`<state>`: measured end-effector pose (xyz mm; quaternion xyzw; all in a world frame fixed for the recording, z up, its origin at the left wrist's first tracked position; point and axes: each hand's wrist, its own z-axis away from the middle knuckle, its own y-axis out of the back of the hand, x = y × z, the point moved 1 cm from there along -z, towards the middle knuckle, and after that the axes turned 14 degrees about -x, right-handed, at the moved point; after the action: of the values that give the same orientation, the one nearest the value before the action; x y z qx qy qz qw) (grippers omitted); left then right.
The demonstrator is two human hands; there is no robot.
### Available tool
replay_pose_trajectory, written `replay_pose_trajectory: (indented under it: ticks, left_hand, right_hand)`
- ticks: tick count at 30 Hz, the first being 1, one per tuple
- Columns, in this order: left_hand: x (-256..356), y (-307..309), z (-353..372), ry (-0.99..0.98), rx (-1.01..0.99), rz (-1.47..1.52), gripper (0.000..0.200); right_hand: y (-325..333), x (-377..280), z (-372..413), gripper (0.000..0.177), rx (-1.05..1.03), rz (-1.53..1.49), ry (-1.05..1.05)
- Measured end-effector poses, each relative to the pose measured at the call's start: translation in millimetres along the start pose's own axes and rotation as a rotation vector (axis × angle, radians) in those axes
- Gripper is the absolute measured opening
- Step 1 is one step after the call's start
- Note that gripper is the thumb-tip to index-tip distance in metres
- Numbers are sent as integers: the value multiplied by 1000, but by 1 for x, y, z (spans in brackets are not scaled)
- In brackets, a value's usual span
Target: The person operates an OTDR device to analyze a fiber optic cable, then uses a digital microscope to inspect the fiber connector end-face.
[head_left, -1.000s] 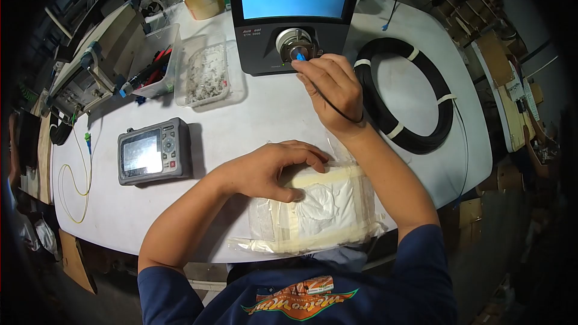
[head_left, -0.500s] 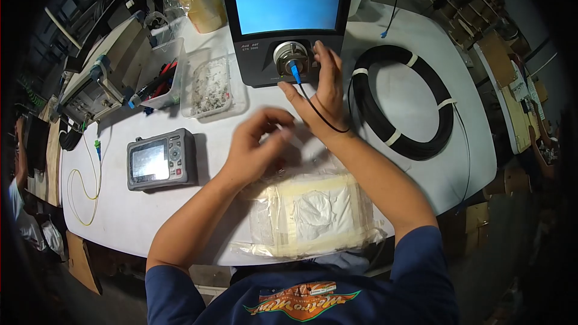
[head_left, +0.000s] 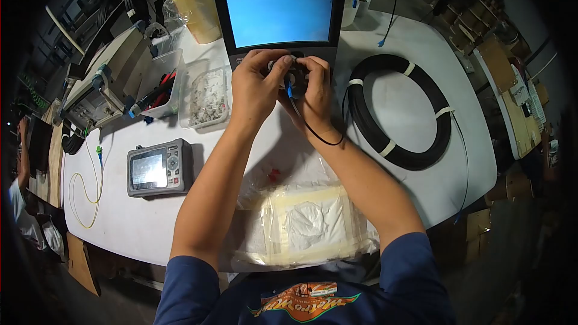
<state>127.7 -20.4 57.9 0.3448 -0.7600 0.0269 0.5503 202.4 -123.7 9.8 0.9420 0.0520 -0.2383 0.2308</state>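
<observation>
A desktop scope with a lit blue screen stands at the far side of the table. Both hands meet at the round mount below the screen, covering most of it. My left hand has thumb and fingers pinched together there; what is between them is hidden. Around the mount's right side curls my right hand, fingers bent in toward the left fingertips, its hold hidden. A blue fibre connector shows between the hands, its black cable looping down over the right wrist.
A black cable coil tied with white bands lies right. Left are a handheld tester, a clear tub of white scraps, a tool bin and a yellow fibre lead. A taped, plastic-wrapped pad lies in front.
My left hand has moved up and forward from above the pad to the mount. My right hand's fingers, spread beside the mount before, now bend in over it. The view has shifted slightly.
</observation>
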Motion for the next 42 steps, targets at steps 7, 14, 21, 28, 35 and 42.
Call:
replay_pose_trajectory:
  ticks: [7, 14, 21, 28, 35, 42]
  left_hand:
    - [3, -6, -10, 92, 94, 194, 25]
    - [6, -5, -7, 92, 87, 125, 24]
    - [-3, 5, -4, -48, -2, 35, 23]
    - [-2, 4, -5, -16, -19, 16, 20]
    - [-2, 4, -7, 19, -54, -50, 21]
    - [3, 2, -8, -106, -15, -82, 23]
  right_hand:
    - [0, 4, 0, 64, -6, 15, 16]
    - [1, 4, 1, 67, -28, 16, 14]
    - [1, 7, 3, 70, -37, -42, 12]
    - [4, 3, 5, 73, -52, -44, 1]
    - [3, 4, 6, 74, -59, -53, 11]
    - [-6, 18, 12, 73, -72, -125, -74]
